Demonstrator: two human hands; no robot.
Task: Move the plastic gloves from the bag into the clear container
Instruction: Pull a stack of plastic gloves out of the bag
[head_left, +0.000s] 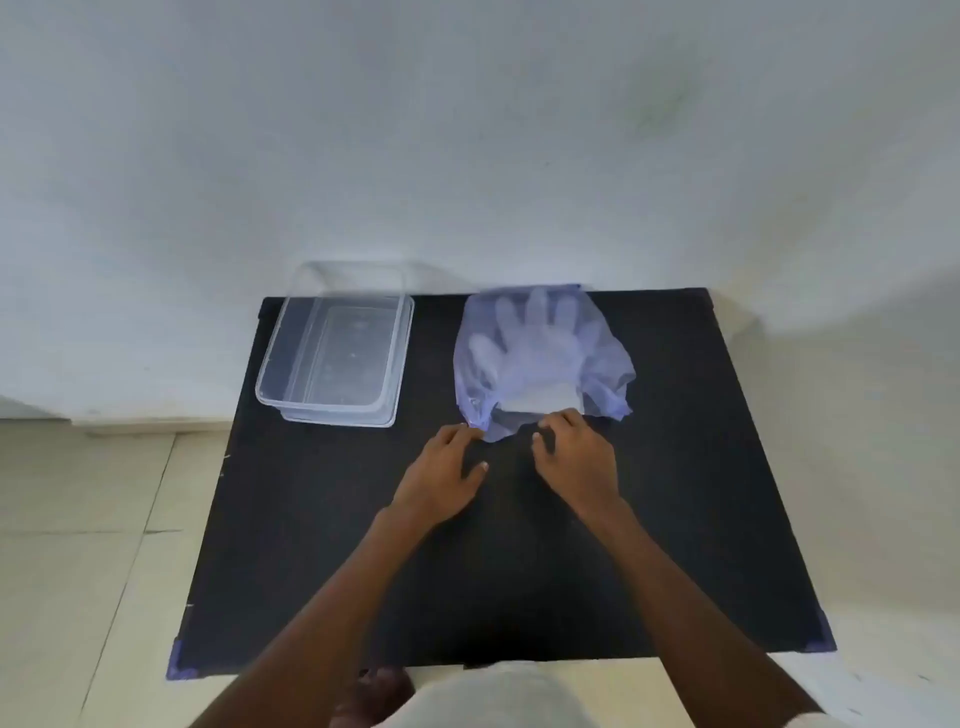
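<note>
early stage: plastic gloves (530, 338) lie inside the bag (608, 374); clear container (332, 353) on the table (675, 467) holds nothing. left hand (441, 478) and right hand (576, 457) pinch the bag's mouth.

A black table (675, 519) with a matte top fills the middle of the view, its far edge pushed against a plain white wall (467, 130). The wall is evenly lit, with a faint greenish smudge (660, 111) high on the right and soft shadows near the table's far corners. Purple tape or caps, it is hard to tell which, mark the near left corner (179, 667) and near right corner (823, 642). Pale cream floor tiles (78, 545) with thin dark joints show left of the table, meeting the wall at a low skirting (130, 423).
</note>
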